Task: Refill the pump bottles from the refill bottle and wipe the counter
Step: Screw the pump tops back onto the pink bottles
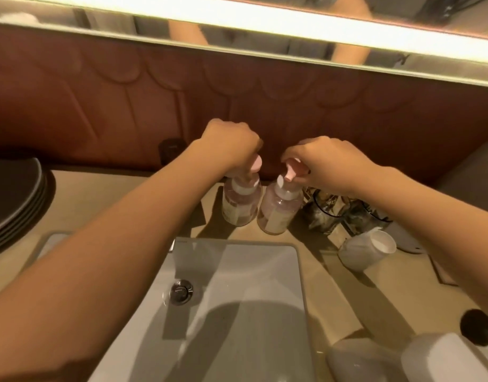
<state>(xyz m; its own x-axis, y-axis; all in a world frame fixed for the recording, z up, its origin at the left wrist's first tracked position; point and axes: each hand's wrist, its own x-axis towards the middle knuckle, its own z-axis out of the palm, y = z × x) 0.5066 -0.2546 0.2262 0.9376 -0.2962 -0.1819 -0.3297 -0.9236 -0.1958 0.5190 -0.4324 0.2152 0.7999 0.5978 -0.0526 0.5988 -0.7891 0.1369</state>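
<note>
Two clear pump bottles with pink heads stand side by side on the beige counter (105, 194) behind the sink. My left hand (232, 142) is closed over the pump head of the left bottle (240, 202). My right hand (328, 164) pinches the pump head of the right bottle (278, 210) between its fingers. Both bottles stand upright and hold a pale pinkish liquid. I cannot make out the refill bottle for certain.
A white rectangular sink (232, 299) with a metal drain plug (181, 292) lies below the bottles. Dark stacked plates (14, 199) sit at the left. A white cup (367, 249) lies tipped at the right, beside glasses holding packets (336, 210). White containers (419, 357) stand at the bottom right.
</note>
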